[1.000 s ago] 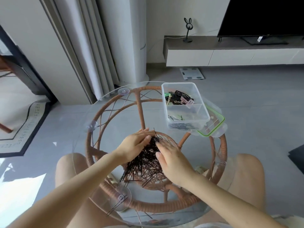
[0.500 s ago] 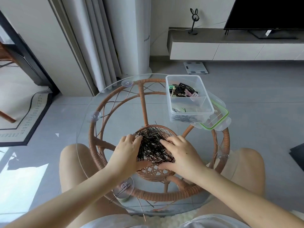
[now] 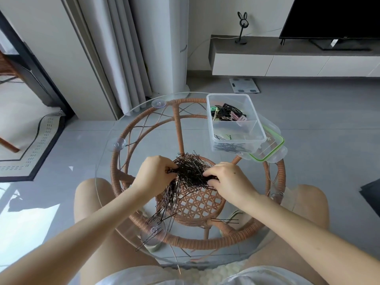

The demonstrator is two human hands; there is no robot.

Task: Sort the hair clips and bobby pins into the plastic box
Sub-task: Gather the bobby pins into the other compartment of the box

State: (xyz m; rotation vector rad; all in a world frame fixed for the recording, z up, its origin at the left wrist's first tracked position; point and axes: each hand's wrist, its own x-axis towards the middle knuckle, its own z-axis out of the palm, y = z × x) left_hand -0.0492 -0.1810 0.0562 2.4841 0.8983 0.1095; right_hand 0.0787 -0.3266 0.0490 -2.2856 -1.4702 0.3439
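A round glass table (image 3: 131, 128) on a rattan frame stood before the seated person. At its far right edge was the clear plastic box (image 3: 210, 124), resting on its green-edged lid (image 3: 271, 149). In the middle of the table lay a pile of black bobby pins (image 3: 191, 171). The left hand (image 3: 153, 173) pinched the pile's left side with curled fingers, and the right hand (image 3: 230, 179) gripped its right side. Hair clips (image 3: 226, 114) filled the box's far compartment; some pins (image 3: 232, 148) lay in the near one.

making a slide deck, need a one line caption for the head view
Left hand and right hand grip a pile of black bobby pins on the glass table, plastic box beyond.
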